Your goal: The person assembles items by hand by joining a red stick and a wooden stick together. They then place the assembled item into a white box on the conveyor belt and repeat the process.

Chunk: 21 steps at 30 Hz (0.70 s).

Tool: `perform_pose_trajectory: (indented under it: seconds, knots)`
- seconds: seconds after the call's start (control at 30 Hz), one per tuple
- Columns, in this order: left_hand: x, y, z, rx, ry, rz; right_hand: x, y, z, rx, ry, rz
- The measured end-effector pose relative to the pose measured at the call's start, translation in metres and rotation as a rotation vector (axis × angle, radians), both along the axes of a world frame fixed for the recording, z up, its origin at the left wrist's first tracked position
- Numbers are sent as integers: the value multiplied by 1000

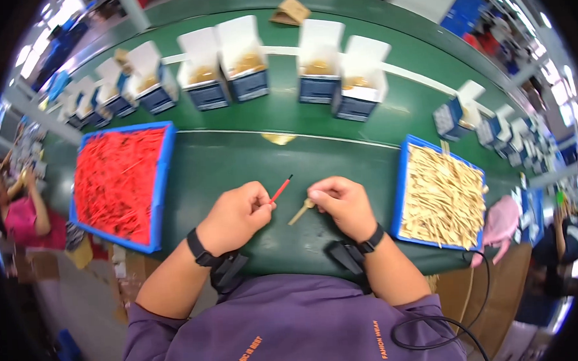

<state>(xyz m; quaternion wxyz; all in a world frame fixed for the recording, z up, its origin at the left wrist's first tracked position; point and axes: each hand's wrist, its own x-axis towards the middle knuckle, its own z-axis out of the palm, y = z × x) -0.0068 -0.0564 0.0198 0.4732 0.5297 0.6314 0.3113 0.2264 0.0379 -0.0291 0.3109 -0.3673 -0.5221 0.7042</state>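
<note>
My left hand is closed on a slim red stick with a black tip, which points up and away to the right. In the fingers of my right hand is a short tan stick, its thin end slanting down to the left. The two sticks are apart, above the dark green tabletop. To my left, a blue tray is heaped with red pieces. Another blue tray, on my right, holds many pale tan sticks.
Along the far green strip stand several open blue-and-white boxes with tan contents. A yellowish scrap lies beyond my hands. A black cable loops at my right side, near a pink cloth-like thing. Another person sits at far left.
</note>
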Motion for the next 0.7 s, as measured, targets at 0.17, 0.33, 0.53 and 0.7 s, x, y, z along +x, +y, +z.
perform_pose_trajectory:
  seconds: [0.17,0.33,0.53,0.7]
  knots:
    - [35,36,-17,-146,-212,-79,0,13,-9,-95,88,-103]
    - [22,46,-26,-245,-279,-169,-3,17,-3,-84,21,-49]
    - [12,56,-37,-249,-430,-174,8,34,24,313,-270,-96]
    - [10,60,-45,-230,-572,-63,-3,99,89,1072,-512,-686]
